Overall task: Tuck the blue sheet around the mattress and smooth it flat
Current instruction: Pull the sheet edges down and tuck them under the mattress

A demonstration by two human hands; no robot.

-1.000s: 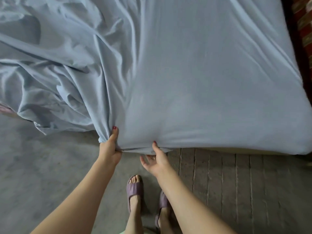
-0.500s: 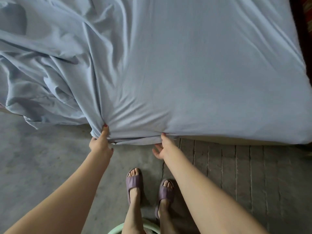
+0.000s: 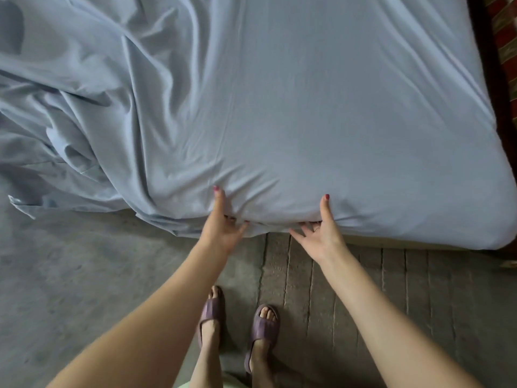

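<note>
The blue sheet (image 3: pixel 307 113) lies fairly smooth over the right part of the mattress and covers its near right corner. On the left it is bunched in deep folds and spills onto the floor. A pale strip of mattress (image 3: pixel 397 242) shows under the hem. My left hand (image 3: pixel 221 228) is palm up at the near edge, thumb on the sheet's side, fingers hooked under the hem. My right hand (image 3: pixel 321 236) is a hand's width to the right in the same pose, thumb pressed on the cloth and spread fingers reaching under the edge.
My feet in purple slippers (image 3: pixel 264 329) stand close to the bed. Grey concrete floor (image 3: pixel 70 275) lies to the left, a ribbed brownish mat (image 3: pixel 377 281) to the right. A dark bed frame and a red patterned textile (image 3: pixel 503 37) line the far right.
Both hands have shifted right along the near edge. My right hand, free a second ago, now has its fingers under the hem. Folds near the edge have pulled tighter.
</note>
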